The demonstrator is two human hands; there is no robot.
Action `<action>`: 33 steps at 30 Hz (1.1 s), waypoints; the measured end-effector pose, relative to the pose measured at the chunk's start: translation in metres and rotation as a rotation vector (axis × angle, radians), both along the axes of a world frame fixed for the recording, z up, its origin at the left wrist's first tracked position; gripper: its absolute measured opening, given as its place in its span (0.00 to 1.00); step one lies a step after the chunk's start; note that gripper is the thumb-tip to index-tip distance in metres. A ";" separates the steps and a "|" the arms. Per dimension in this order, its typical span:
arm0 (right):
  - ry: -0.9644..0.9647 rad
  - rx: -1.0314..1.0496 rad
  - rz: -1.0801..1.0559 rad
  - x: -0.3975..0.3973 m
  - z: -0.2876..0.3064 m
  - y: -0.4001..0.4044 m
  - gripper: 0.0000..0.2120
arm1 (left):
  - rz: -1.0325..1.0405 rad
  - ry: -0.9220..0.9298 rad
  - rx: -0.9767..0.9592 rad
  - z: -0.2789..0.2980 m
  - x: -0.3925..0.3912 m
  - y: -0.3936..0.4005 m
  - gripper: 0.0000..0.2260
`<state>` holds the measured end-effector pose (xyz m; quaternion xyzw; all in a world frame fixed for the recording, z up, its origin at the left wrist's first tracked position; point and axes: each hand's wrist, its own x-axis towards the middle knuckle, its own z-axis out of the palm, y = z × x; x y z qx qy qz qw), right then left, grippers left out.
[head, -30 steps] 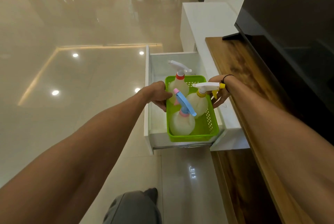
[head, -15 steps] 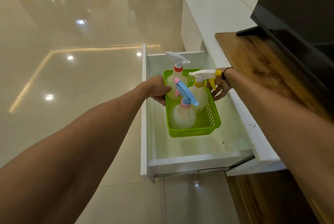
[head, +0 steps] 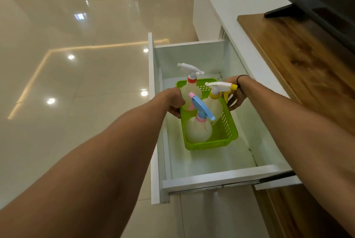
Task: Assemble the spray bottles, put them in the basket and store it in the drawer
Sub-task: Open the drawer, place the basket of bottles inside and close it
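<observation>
While both forearms reach out over the open white drawer (head: pixel 211 177), the left hand (head: pixel 173 101) curls its fingers round the left rim of the green basket (head: pixel 227 134) and the right hand (head: pixel 237 94) grips the right rim. Inside the drawer, the basket holds three spray bottles: blue-headed (head: pixel 198 129) nearest, yellow-nozzled (head: pixel 214 103) beyond it, red-collared (head: pixel 190 91) farthest. Beyond, a television foot (head: pixel 282 9) rests on the wooden countertop (head: pixel 299 53).

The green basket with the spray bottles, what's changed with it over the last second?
Both hands have lowered the green basket down into the open drawer; a second ago it was level with the drawer's near edge. Unchanged: the left hand and right hand keep their grip on the basket's sides, and all three spray bottles stay upright inside.
</observation>
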<state>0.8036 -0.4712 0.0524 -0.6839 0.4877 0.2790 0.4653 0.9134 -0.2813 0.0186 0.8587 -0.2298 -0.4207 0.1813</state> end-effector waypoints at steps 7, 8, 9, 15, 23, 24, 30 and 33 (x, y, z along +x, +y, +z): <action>0.010 0.031 0.008 -0.004 -0.038 0.000 0.13 | 0.034 0.030 0.048 -0.033 -0.009 0.000 0.13; 0.006 0.034 0.007 -0.004 -0.044 -0.002 0.12 | 0.043 0.032 0.056 -0.037 -0.010 0.000 0.13; 0.012 0.034 0.007 -0.005 -0.049 -0.003 0.12 | 0.048 0.033 0.069 -0.041 -0.012 -0.001 0.14; 0.007 0.048 -0.020 -0.011 -0.074 -0.006 0.12 | 0.093 0.041 0.107 -0.056 -0.022 -0.003 0.13; -0.070 0.065 -0.111 -0.021 -0.080 -0.001 0.12 | 0.021 -0.143 0.182 -0.056 -0.027 0.002 0.12; -0.081 0.070 -0.125 -0.024 -0.078 -0.001 0.13 | -0.023 -0.220 0.205 -0.053 -0.027 0.004 0.14; -0.108 0.047 -0.137 -0.042 -0.042 0.006 0.21 | -0.147 -0.456 0.188 -0.010 -0.034 0.018 0.13; -0.124 -0.014 -0.121 -0.050 -0.015 0.017 0.25 | -0.195 -0.488 0.147 0.020 -0.044 0.029 0.13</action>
